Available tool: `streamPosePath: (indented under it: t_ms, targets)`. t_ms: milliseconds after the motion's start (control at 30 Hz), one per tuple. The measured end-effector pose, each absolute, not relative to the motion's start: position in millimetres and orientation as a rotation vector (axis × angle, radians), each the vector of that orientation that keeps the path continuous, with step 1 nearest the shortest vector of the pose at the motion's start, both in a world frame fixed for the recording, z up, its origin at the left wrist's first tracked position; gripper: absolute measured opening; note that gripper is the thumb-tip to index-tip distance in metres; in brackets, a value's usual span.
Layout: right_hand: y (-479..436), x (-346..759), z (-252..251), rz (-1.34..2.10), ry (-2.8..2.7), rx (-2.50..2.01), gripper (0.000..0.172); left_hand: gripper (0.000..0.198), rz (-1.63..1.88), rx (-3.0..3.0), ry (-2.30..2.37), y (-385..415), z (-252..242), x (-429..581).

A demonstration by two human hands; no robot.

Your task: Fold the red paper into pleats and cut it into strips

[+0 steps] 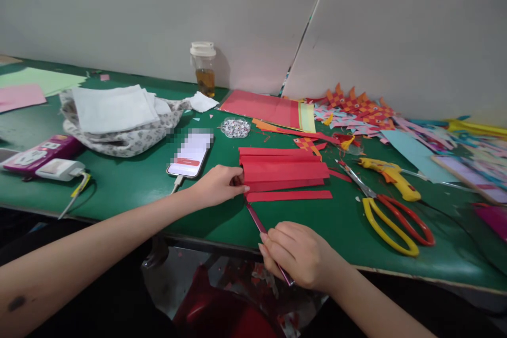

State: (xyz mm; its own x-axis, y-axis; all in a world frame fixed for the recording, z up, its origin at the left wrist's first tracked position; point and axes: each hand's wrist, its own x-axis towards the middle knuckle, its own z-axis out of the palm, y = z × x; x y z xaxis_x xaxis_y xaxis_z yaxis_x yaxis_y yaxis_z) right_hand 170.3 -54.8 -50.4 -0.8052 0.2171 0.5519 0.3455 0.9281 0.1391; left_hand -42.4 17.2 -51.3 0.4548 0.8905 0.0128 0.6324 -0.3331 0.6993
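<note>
My left hand rests on the green table, its fingers pressed onto the left end of a stack of red paper strips. My right hand is closed round a thin pink craft knife, near the table's front edge. The knife's tip points up and left to the strips beside my left fingers. One loose red strip lies just below the stack.
Yellow and red scissors and a yellow glue gun lie to the right. A phone on a cable, a dish of googly eyes, a cloth bag, a bottle, red sheets and woven paper fish surround them.
</note>
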Motion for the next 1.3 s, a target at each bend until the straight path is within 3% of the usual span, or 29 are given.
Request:
streamPosePath:
  t_ms: [333,667,733,900,967,1033,1167,1300]
  targets:
    - [-53,171,-51,-0.336,-2.580,-0.319,0.013,0.012,0.549,1.975,1.237,20,-52,-42]
    - [-54,177,-52,-0.372,-2.555,-0.357,0.002,0.031,0.542,1.883,1.273,18,-49,-41]
    - [-55,178,-52,-0.330,-2.550,-0.365,0.007,0.030,0.542,1.936,1.279,18,-49,-42]
    - [-57,179,-46,0.139,-2.380,-0.563,0.011,0.024,0.511,2.007,1.282,21,-51,-43]
    - [-53,181,-41,0.422,-2.141,-0.831,0.003,0.023,0.508,1.997,1.285,22,-51,-44]
    - [-45,185,-37,0.647,-1.801,-1.145,0.011,0.024,0.498,1.980,1.279,22,-51,-45]
    - [-24,194,-35,0.924,-1.315,-1.334,0.020,0.031,0.472,1.963,1.272,21,-51,-44]
    - [-12,199,-31,1.024,-1.317,-1.336,0.026,0.040,0.481,1.996,1.282,20,-51,-43]
